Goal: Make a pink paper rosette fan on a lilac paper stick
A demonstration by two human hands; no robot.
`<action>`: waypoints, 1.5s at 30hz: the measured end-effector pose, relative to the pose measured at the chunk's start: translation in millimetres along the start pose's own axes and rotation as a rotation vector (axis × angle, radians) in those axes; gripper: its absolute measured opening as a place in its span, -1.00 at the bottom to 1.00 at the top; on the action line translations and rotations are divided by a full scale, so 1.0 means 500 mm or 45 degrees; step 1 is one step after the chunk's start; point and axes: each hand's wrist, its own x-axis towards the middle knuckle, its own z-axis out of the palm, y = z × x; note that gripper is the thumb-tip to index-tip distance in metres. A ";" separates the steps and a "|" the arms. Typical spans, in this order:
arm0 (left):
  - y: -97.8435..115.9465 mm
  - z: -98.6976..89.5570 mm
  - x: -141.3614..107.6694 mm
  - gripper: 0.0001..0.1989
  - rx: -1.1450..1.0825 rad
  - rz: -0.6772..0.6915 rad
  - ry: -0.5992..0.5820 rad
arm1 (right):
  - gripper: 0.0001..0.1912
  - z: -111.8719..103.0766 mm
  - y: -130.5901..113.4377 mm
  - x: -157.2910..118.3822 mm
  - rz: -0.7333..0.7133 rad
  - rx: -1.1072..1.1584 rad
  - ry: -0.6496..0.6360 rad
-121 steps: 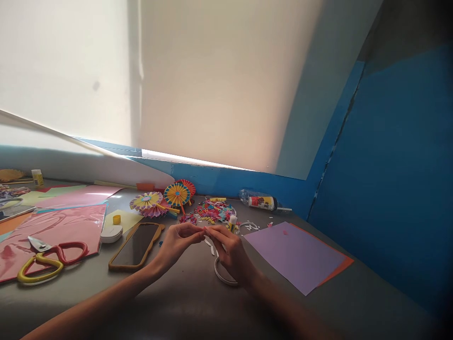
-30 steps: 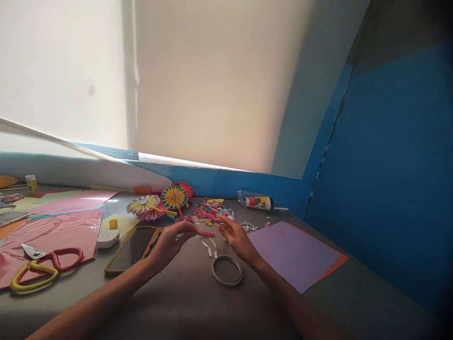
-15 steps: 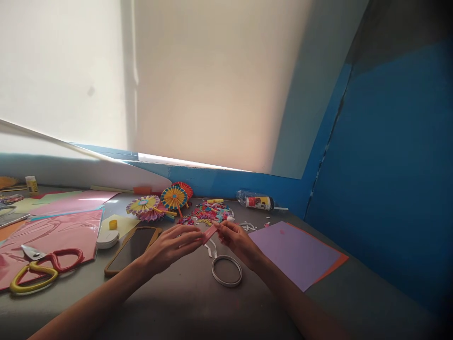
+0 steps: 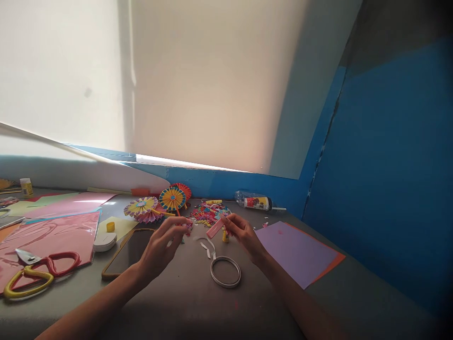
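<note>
My right hand (image 4: 243, 234) pinches a small folded pink paper strip (image 4: 214, 228) by one end, above the grey table. My left hand (image 4: 163, 245) is apart from the strip, its fingers curved and spread, with no held thing visible. Behind its fingertips lie shiny pink scraps. Partly behind the strip and my right fingers stands a small yellow glue stick (image 4: 225, 235). Just below is a roll of narrow white tape (image 4: 225, 272), its loose end trailing upward on the table. Several folded paper fans (image 4: 172, 198) lie beyond my left hand.
Scissors (image 4: 42, 270) with red and yellow handles lie on wrapped pink paper (image 4: 76, 231) at left. A phone (image 4: 129, 251) and white case (image 4: 104, 242) sit beside them. Colourful scraps (image 4: 207, 212) and a wrapped bottle (image 4: 256, 202) lie behind; purple paper (image 4: 297, 250) lies right.
My left hand has let go of the pink strip and moved left, its fingers spreading. The strip stays in my right hand, and the yellow glue stick now shows. The view has shifted slightly.
</note>
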 end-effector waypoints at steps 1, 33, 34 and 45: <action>0.000 0.007 0.001 -0.84 -0.137 -0.176 -0.057 | -0.64 0.003 0.000 -0.002 -0.017 -0.037 -0.024; -0.060 -0.007 0.011 -0.80 0.166 -0.219 -0.612 | -0.40 -0.013 0.055 0.005 -0.122 -0.705 -0.262; -0.064 -0.005 0.008 -0.82 0.135 -0.216 -0.675 | -0.43 -0.014 0.056 0.006 -0.127 -0.715 -0.260; -0.086 0.035 -0.024 -0.80 -0.038 -0.247 -0.802 | -0.68 -0.003 0.064 -0.001 -0.213 -0.759 -0.392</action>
